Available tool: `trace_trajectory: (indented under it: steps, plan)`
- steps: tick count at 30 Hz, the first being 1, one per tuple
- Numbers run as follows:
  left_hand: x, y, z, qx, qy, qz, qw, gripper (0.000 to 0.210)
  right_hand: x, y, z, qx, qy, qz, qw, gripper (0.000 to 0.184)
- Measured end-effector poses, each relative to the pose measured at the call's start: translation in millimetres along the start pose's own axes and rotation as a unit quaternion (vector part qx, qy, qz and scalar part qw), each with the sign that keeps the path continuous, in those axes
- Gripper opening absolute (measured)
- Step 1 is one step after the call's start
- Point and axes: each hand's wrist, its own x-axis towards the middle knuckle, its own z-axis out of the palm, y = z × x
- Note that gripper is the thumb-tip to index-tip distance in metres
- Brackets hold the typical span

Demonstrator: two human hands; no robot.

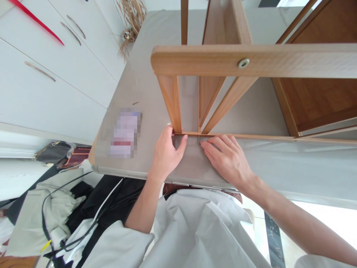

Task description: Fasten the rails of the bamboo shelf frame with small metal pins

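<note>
A wooden rack (195, 59) with slats and panels stands on the table in front of me. My left hand (167, 152) grips the bottom corner of its frame, with the thumb on the near side and the fingers partly hidden behind the wood. Just to the right, my right hand (227, 156) has its thumb and forefinger pinched on a small, thin metal piece (199, 140) against the bottom rail (251, 137). Whether that piece is a screw or a hex key, I cannot tell. A round metal fastener (243, 63) sits in the upper rail.
The grey-covered table (156, 93) carries a blurred-out flat object (124, 132) and a small screw (135, 103) on the left. White cabinets (55, 100) and dried stalks (129, 22) stand beyond. Clothes (55, 208) and cables lie at lower left.
</note>
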Motion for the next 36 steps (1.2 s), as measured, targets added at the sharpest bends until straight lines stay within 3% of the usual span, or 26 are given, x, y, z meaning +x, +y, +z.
trace_trajectory:
  steps: [10,36]
  plan:
    - [-1.7,-2.4,0.8,0.006,-0.001,0.004,1.000,0.023,-5.1,-1.8,2.9,0.003,0.023,0.012,1.000,0.024]
    - [-1.2,2.3,-1.0,0.003,0.000,-0.003,1.000,0.023,0.6,-3.1,-3.9,-0.025,0.001,-0.004,1.000,0.020]
